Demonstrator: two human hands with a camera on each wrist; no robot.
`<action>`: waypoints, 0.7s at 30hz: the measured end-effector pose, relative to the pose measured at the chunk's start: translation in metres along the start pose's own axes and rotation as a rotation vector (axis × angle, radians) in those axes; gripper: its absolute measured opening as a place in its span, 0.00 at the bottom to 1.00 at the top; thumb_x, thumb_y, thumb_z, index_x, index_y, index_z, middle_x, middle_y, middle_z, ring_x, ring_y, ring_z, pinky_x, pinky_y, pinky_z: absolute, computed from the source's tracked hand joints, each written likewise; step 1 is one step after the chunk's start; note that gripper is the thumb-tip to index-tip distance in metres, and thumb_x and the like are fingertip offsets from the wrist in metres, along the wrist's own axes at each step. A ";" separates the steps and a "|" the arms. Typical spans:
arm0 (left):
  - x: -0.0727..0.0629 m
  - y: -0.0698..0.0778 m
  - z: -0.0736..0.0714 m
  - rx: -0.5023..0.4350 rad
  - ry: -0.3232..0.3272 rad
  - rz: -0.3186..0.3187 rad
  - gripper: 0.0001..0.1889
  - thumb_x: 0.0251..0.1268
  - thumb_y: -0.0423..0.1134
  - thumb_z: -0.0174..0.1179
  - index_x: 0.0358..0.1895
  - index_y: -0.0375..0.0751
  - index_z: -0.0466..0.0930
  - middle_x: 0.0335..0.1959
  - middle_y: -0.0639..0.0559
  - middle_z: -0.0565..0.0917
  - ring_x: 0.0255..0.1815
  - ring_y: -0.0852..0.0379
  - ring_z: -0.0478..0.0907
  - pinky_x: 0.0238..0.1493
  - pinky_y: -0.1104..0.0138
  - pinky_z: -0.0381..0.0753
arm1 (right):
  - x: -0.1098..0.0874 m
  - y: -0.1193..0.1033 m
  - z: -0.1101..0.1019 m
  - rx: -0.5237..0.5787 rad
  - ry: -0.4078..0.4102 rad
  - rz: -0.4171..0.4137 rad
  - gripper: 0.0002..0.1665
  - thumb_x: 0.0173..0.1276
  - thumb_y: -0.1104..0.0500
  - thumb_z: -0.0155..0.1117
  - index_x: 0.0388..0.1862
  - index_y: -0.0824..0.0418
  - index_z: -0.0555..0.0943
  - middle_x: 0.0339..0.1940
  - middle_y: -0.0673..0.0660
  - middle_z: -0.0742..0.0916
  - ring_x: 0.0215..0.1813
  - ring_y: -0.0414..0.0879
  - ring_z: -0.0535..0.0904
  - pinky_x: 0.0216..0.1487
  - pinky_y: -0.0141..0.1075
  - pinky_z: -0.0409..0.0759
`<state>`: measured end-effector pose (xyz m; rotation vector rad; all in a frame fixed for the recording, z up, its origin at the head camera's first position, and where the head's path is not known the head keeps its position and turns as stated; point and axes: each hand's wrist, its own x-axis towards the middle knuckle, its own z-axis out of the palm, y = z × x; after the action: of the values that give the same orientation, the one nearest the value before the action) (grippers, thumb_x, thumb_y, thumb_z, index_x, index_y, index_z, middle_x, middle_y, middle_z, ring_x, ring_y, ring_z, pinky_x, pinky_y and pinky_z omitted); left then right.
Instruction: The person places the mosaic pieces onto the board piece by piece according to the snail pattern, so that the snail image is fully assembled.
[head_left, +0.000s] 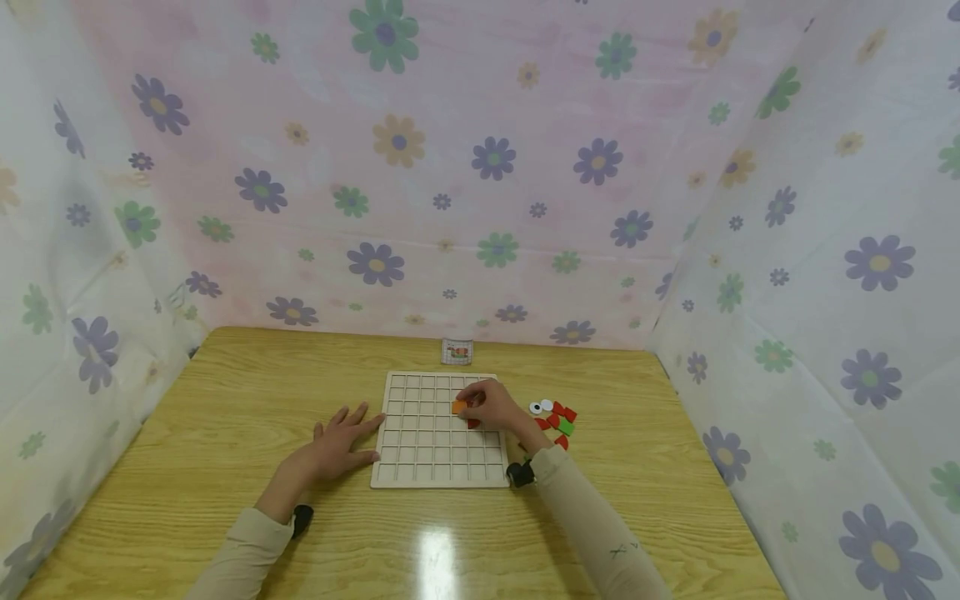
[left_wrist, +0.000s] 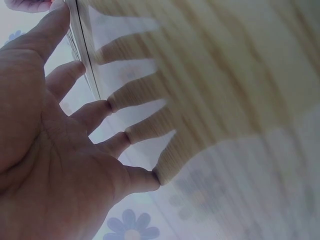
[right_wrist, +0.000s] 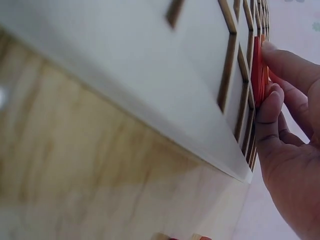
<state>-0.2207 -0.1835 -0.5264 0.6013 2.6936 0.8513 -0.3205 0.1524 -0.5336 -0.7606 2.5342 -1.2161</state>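
Our right hand [head_left: 489, 407] pinches an orange square tile [head_left: 458, 407] over the far half of a pale wooden gridded board [head_left: 435, 455]; our empty left hand [head_left: 336, 447] splays at its left edge. Seemingly mid-placement, we next need to square the tile.

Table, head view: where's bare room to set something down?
Table: free right of the loose pieces, toward the right curtain; left of the left hand; and on the near side of the board, between the sleeves. Crowded: the board's far-right area, under the right hand, and just past its right edge.
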 end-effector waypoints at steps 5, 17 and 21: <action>0.000 0.000 0.000 0.000 0.004 -0.004 0.36 0.74 0.50 0.61 0.79 0.41 0.61 0.81 0.28 0.49 0.79 0.20 0.39 0.63 0.19 0.37 | 0.000 0.000 -0.002 0.001 -0.001 -0.043 0.14 0.66 0.60 0.74 0.49 0.65 0.88 0.41 0.55 0.88 0.36 0.42 0.81 0.41 0.35 0.82; 0.000 0.002 -0.001 -0.008 0.004 0.004 0.36 0.74 0.50 0.61 0.79 0.40 0.61 0.81 0.27 0.50 0.79 0.20 0.40 0.62 0.19 0.37 | 0.002 -0.004 -0.002 0.018 -0.018 0.097 0.13 0.65 0.65 0.74 0.48 0.64 0.88 0.42 0.58 0.88 0.34 0.40 0.78 0.38 0.32 0.80; -0.001 0.002 0.000 -0.002 0.004 -0.005 0.36 0.74 0.50 0.61 0.79 0.41 0.61 0.81 0.28 0.49 0.79 0.21 0.40 0.63 0.19 0.37 | 0.001 -0.005 -0.002 0.037 -0.015 0.088 0.12 0.64 0.65 0.74 0.47 0.66 0.88 0.41 0.59 0.88 0.33 0.40 0.79 0.37 0.32 0.80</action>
<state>-0.2193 -0.1820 -0.5254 0.5933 2.6968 0.8545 -0.3206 0.1507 -0.5280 -0.6402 2.4981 -1.2206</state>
